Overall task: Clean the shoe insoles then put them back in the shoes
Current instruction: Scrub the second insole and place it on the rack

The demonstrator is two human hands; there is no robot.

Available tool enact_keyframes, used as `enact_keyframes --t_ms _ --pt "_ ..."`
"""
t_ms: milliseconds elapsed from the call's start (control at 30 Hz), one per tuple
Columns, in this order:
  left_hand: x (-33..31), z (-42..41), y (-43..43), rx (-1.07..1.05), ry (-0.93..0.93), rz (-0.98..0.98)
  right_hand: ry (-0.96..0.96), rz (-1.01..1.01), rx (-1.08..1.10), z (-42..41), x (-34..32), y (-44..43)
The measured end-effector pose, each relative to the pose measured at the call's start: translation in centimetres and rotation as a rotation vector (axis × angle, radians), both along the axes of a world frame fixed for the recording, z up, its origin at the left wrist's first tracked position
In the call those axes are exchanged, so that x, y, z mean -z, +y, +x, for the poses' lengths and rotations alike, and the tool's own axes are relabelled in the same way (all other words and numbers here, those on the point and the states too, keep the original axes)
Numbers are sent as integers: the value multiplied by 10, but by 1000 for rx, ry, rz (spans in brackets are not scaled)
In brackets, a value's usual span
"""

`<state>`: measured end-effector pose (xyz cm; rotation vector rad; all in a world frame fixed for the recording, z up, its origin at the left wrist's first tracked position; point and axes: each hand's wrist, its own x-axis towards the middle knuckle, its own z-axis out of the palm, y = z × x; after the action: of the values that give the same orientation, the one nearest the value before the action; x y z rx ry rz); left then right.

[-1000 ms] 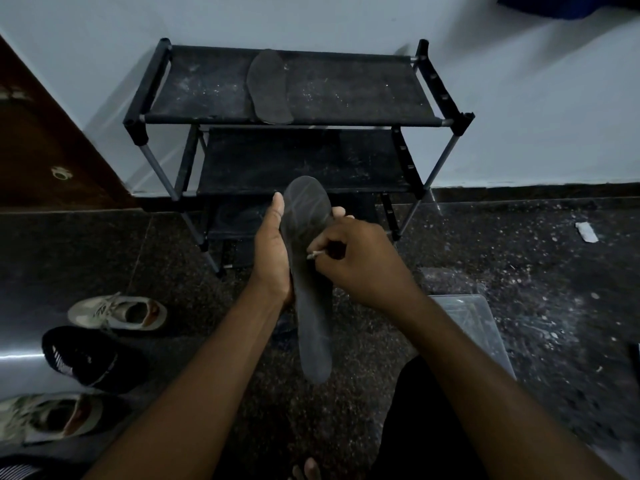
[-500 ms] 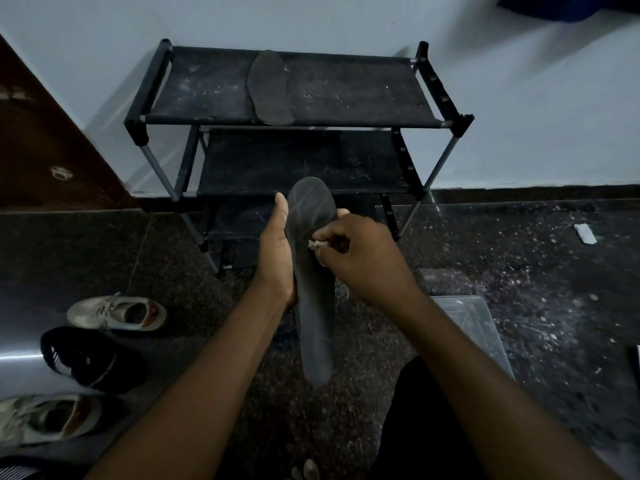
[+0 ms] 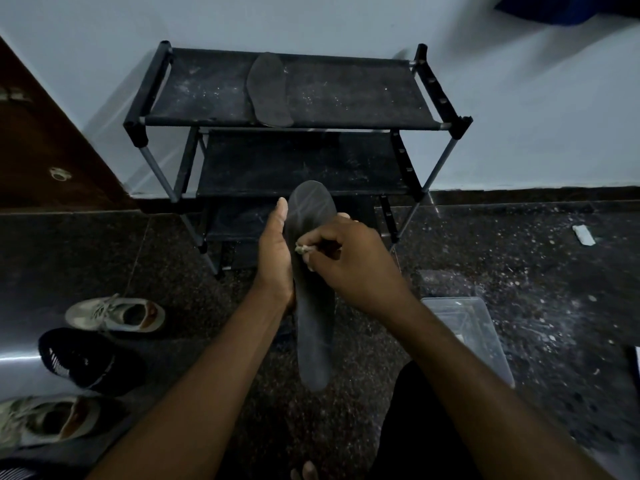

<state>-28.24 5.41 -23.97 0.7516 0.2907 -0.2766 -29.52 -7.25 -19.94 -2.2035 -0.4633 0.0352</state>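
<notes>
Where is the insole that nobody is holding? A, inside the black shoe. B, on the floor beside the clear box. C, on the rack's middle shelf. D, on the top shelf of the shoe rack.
D: the loose insole lies flat on the top shelf of the shoe rack.

Matt dark insole [image 3: 313,306] before a dusty black fabric shoe rack [image 3: 311,95] with metal tubes, on glossy speckled stone floor [image 3: 536,271]
</notes>
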Motion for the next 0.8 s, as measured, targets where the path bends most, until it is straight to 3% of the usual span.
enact_keyframes --t_ms 100,267,467,667,800 --pt "-2 -1 0 5 29 -47 26 4 -68 -1 -2 -1" --pt "2 1 -2 -21 3 14 0 -4 28 3 1 -2" --pt "7 3 2 -1 -19 -114 27 5 -110 -1 -3 0" --pt "6 3 0 -29 -11 -38 -11 13 11 2 0 0" --pt "5 3 1 13 3 -122 7 6 -93 -1 -3 2"
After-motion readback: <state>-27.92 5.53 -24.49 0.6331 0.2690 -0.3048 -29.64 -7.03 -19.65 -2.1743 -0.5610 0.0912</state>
